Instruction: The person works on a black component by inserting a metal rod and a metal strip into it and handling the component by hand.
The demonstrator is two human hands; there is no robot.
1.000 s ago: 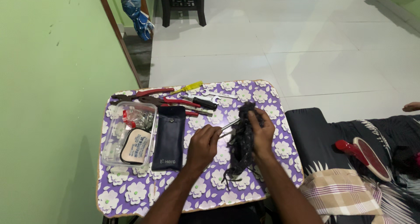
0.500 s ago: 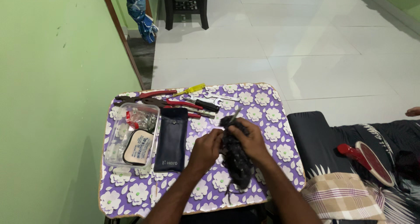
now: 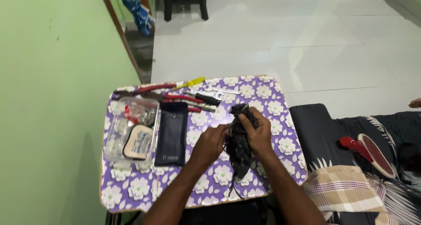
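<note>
- The left hand and the right hand meet over the middle of the surface, a small table under a purple cloth with white flowers.
- Between them is one dark tangled bundle, like a wad of black cord or fabric, resting on the cloth with a thin strand trailing toward the near edge.
- The right fingers curl over the top of the bundle and press on it; the left fingers pinch its left side.
- Left of the left fingers, well apart, lies one dark flat pouch; just beyond it stands one clear plastic box of small parts, close to the surface's left edge.
- Beyond the fingers, along the far edge, lies a row of hand tools: two with red handles, one with a yellow handle, one with a black handle and one small metal spanner, as far as can be counted.
- The cloth near the fingers on the right and toward the near edge is bare, giving room there.
- Past the right edge sits a dark cushion with one red-rimmed flat object on patterned cloth.
- A green wall runs close along the left; white tiled floor opens beyond the far edge.
</note>
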